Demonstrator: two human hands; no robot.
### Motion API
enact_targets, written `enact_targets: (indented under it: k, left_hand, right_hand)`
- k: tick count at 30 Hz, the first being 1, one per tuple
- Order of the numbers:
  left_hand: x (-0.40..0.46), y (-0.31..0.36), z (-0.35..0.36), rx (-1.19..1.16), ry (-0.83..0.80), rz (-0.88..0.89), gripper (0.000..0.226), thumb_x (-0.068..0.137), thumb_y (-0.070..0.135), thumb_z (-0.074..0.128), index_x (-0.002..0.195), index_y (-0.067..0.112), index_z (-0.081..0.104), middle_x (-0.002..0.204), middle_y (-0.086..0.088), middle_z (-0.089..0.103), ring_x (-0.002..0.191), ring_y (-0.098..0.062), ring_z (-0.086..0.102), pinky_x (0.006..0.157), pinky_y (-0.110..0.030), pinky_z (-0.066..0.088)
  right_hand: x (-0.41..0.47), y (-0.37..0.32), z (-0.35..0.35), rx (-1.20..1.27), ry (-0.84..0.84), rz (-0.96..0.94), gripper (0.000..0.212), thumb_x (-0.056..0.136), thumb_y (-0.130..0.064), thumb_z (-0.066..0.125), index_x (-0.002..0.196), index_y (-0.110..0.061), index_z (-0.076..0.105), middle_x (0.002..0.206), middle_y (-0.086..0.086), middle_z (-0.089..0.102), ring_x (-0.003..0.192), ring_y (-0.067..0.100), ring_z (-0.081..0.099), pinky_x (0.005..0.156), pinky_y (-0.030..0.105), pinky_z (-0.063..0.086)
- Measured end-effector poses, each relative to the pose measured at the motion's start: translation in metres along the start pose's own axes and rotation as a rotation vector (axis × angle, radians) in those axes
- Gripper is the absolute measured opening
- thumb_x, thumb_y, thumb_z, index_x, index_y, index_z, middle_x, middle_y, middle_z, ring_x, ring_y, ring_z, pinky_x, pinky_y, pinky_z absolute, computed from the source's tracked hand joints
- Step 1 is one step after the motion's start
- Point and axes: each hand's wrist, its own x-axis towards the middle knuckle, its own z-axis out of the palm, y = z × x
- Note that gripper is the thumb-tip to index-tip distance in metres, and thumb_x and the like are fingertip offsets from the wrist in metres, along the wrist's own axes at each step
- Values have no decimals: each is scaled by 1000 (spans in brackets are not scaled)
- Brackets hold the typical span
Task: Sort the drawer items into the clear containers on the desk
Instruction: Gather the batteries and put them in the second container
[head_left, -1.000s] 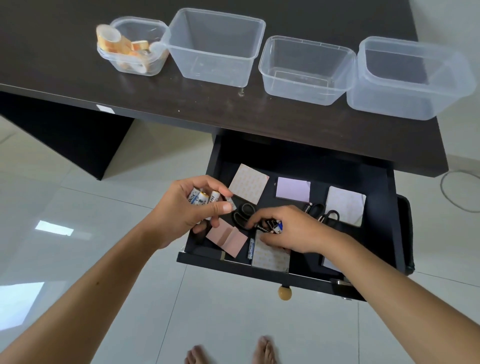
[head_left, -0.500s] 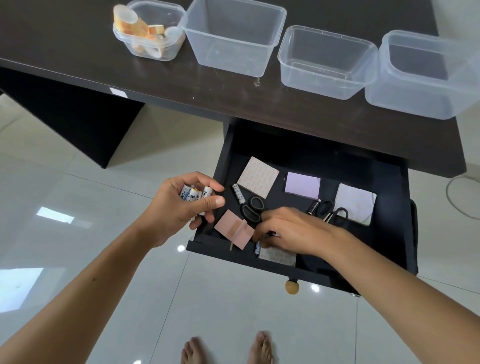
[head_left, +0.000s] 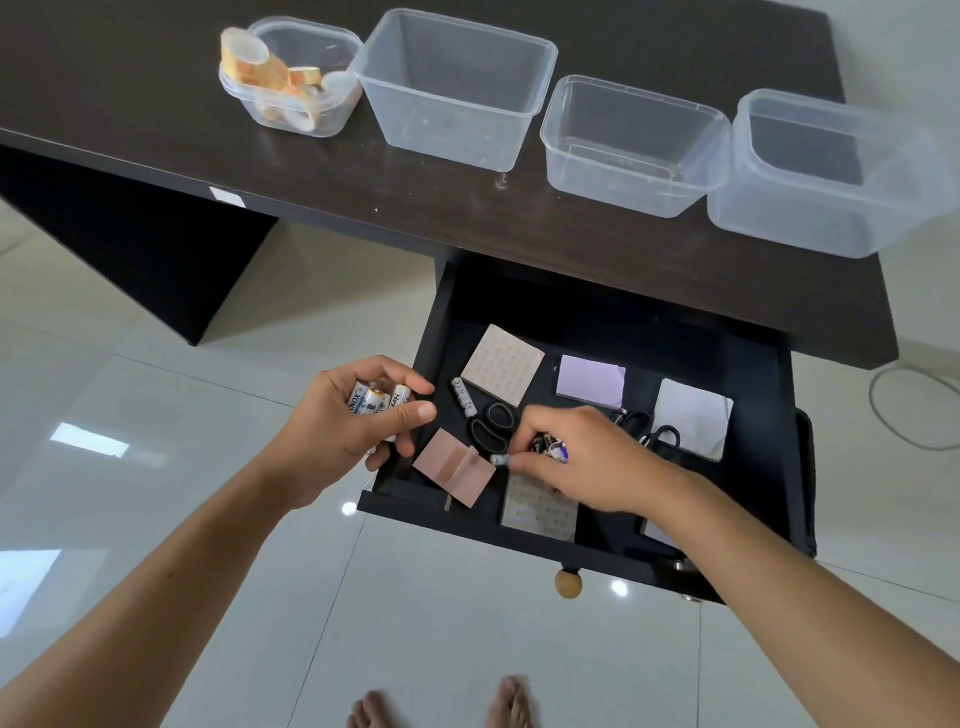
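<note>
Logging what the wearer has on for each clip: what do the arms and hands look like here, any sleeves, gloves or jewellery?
Both forearms are bare up to the frame edge, with no sleeves in view. The left hand and right hand wear no gloves, and no rings, watch or bracelet show on the visible fingers or wrists. The bare feet are also uncovered.

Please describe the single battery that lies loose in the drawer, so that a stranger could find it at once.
Look into the open black drawer under the desk, at its left part. The loose battery lies beside the patterned notepad, just above the scissor handles. It is white, and no hand touches it.
</note>
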Motion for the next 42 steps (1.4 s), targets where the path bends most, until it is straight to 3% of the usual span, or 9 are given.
enact_targets:
  k: [3,7,14,18,24,27,33,37,42]
  left_hand:
    - [-1,0,-1,5,-8,-2,19,86,5,80,103,3,73,75,-7,66,55,-19,67,40,-24,43]
    - [0,5,0,104,-52,18,13,86,10,83,97,11,75,74,-6,68,56,-22,65,41,-26,44]
    - [26,32,19,765,-225,194,24,79,33,91,76,31,67,71,11,70,63,-6,66,57,-25,53]
    - [55,40,25,1183,-413,385,18,82,31,87,92,31,73,95,14,71,90,-13,65,80,-36,54]
    - [93,58,41,1599,-662,444,36,76,48,87,108,39,75,103,15,73,101,-11,65,84,-32,53]
    - [105,67,46,1754,-748,447,48,72,55,87,117,44,74,108,15,75,108,-9,64,88,-32,53]
    - [127,78,65,1985,-891,486,56,73,59,84,125,47,70,113,15,75,107,-12,65,87,-31,50]
    - [137,69,76,1999,-929,457,53,73,60,84,121,42,72,110,14,75,106,-13,62,83,-28,41]
    - [144,56,77,1971,-939,431,42,70,58,86,104,36,74,96,12,73,88,-11,55,79,-28,43]
  right_hand:
    - [-2,-2,-4,187,89,79,4,100,-28,74,101,-31,71,96,-12,72,73,13,74,63,35,65]
    - [-2,3,-9,312,87,128,34,105,-22,66,127,-46,73,109,-13,72,74,11,72,65,23,60]
    - [-29,25,-23,507,199,252,5,91,-26,83,92,-30,82,74,-1,75,65,12,67,61,28,58]
    - [-46,41,-30,538,258,307,25,74,-44,88,84,-22,81,70,4,72,63,16,64,58,31,55]
    - [-58,66,-37,564,357,402,7,86,-22,89,87,-20,83,75,8,74,61,16,63,57,29,54]
    - [-57,70,-35,563,358,391,16,90,-11,84,98,-26,85,86,5,75,59,14,60,53,25,49]
    - [-52,74,-32,411,386,371,8,85,-22,90,84,-29,84,79,-5,79,54,13,59,50,25,49]
    - [-46,78,-30,313,455,383,28,82,-30,91,107,-36,81,94,-4,75,66,17,71,55,19,55]
    - [-43,82,-28,295,464,363,38,81,-30,92,115,-37,76,103,-9,72,92,13,71,84,31,60]
